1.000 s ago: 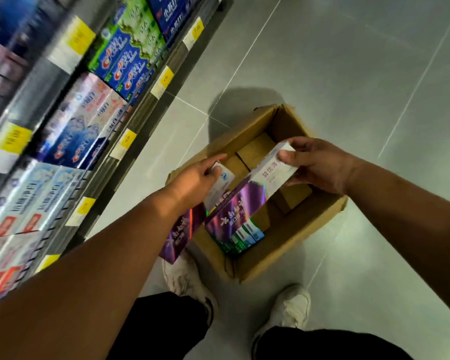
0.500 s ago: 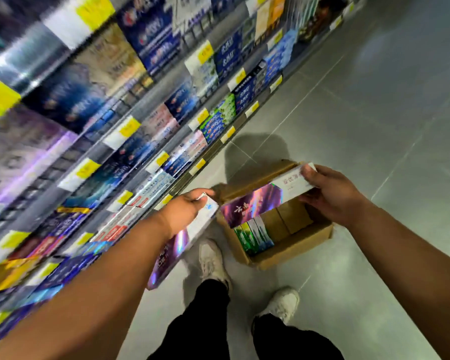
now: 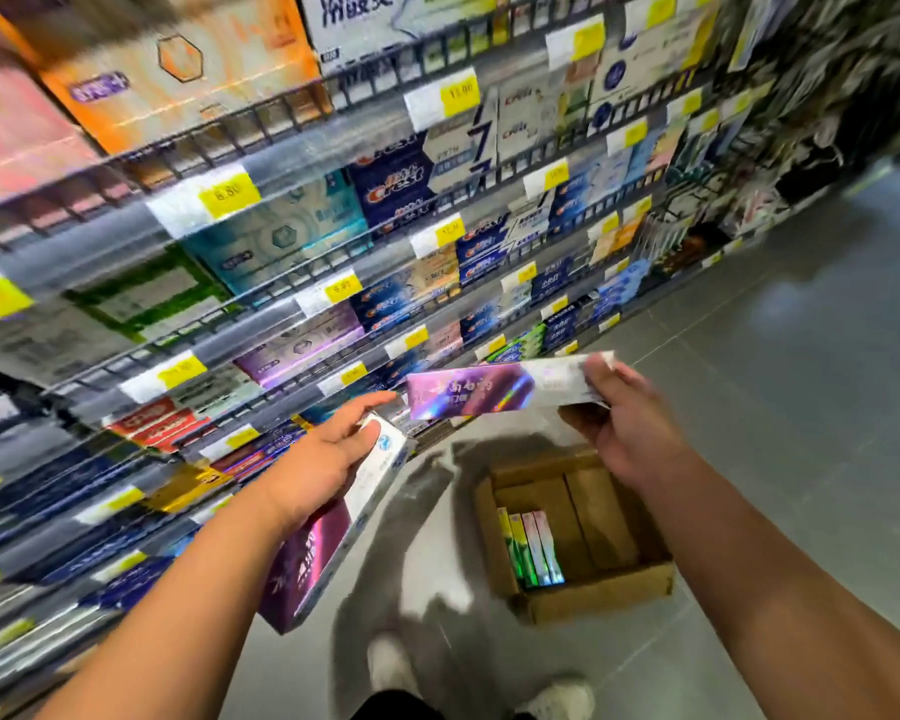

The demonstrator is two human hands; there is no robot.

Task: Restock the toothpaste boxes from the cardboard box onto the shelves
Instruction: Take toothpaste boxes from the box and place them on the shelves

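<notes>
Head cam: my left hand [image 3: 323, 459] is clamped on a purple-and-white toothpaste box [image 3: 328, 543], held low w/ its long side tilted down toward the floor [image 3: 780, 387], just beside the shelves [image 3: 281, 324]. My right hand [image 3: 630, 423] grips a second purple toothpaste box [image 3: 484, 392] by its white end, held roughly level, purple end pointing at the shelf fronts near the yellow price tags [image 3: 344, 291]. Cardboard box [image 3: 593, 595] sits open on the floor below my right arm, a few thin boxes [image 3: 531, 550] standing on edge along its left wall; rest of the inside bare. My white shoes [image 3: 557, 698] at bottom edge. Shelves blurred on left.
</notes>
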